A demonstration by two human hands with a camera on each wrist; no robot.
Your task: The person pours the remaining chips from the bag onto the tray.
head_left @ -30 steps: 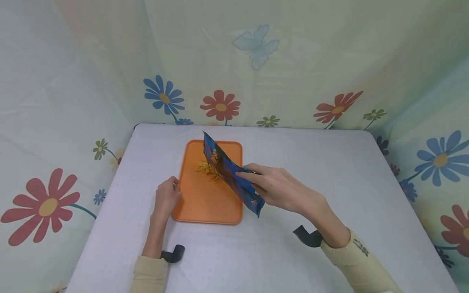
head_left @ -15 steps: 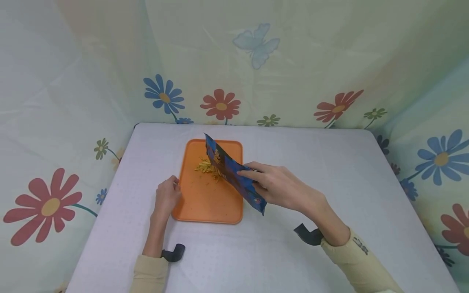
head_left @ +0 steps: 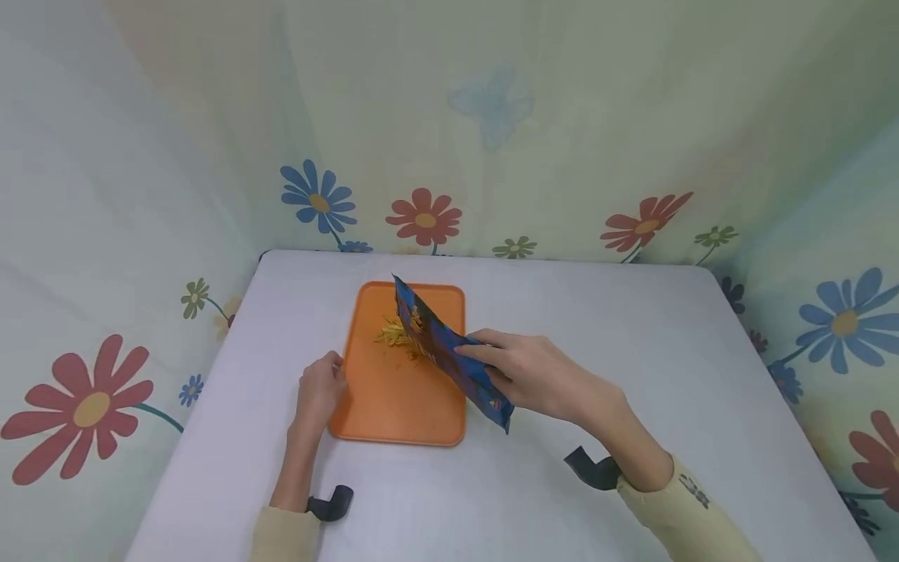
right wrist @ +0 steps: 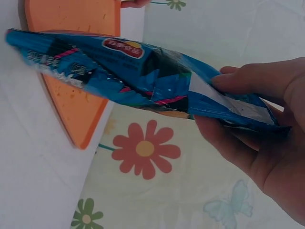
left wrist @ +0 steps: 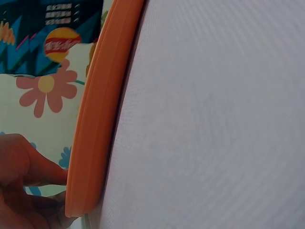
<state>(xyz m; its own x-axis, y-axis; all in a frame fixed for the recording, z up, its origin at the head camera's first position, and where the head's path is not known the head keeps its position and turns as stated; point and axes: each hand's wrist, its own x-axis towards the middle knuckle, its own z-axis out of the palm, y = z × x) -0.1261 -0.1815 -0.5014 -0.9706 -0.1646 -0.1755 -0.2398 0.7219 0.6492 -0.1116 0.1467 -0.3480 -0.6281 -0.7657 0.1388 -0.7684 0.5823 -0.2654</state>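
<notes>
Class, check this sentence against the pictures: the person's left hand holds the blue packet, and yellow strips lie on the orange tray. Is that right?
Wrong hand: the head view shows the right hand holding the blue packet, while the left hand touches the left edge of the orange tray. The rest stands: yellow strips do lie on that tray.

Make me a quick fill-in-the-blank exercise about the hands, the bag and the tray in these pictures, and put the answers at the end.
1. The right hand grips a bag whose main color is ____.
2. The tray is ____ in color.
3. The left hand touches the tray's edge on the person's ____ side.
4. The thin yellow pieces lie on the ____.

Missing words: blue; orange; left; tray.
</notes>
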